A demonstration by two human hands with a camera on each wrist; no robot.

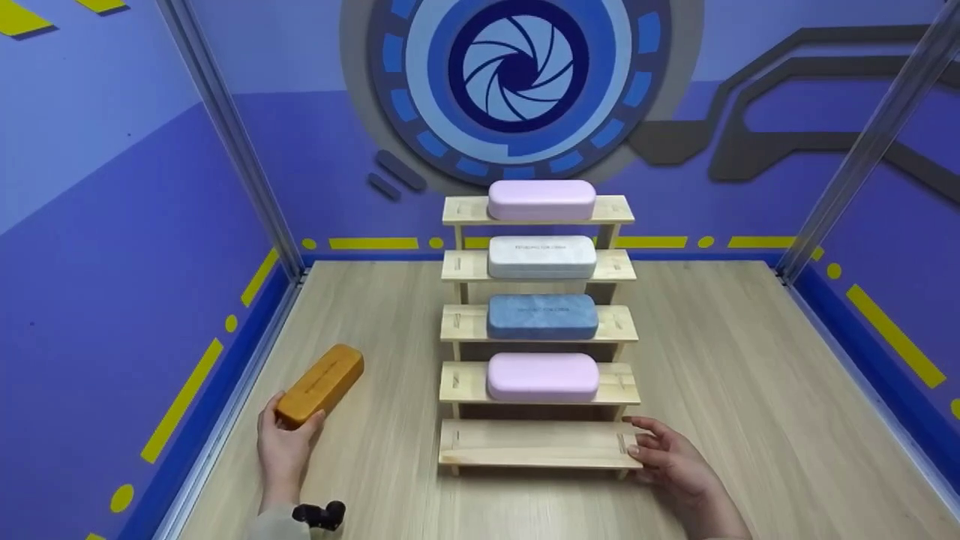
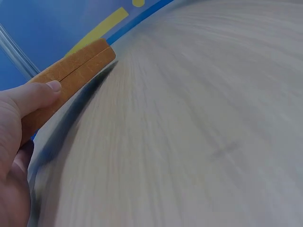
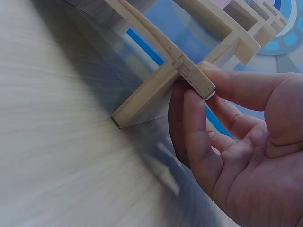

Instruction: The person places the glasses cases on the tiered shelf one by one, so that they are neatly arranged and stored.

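Observation:
My left hand (image 1: 289, 446) grips an orange-brown glasses case (image 1: 322, 384) by its near end, left of a stepped wooden display rack (image 1: 540, 439). In the left wrist view the thumb lies along the side of the case (image 2: 75, 68), and a shadow shows beneath it on the table. My right hand (image 1: 679, 465) pinches the right end of the rack's lowest shelf. The right wrist view shows thumb and fingers on either side of that board end (image 3: 195, 78). No case sits on this lowest shelf.
On the upper steps stand a pink case (image 1: 542, 376), a blue case (image 1: 542, 316), a white case (image 1: 541, 257) and another pink case (image 1: 541, 200) at the top. Blue-purple printed walls (image 1: 315, 172) with metal corner posts (image 1: 232, 135) enclose the wood-grain table (image 1: 375, 480).

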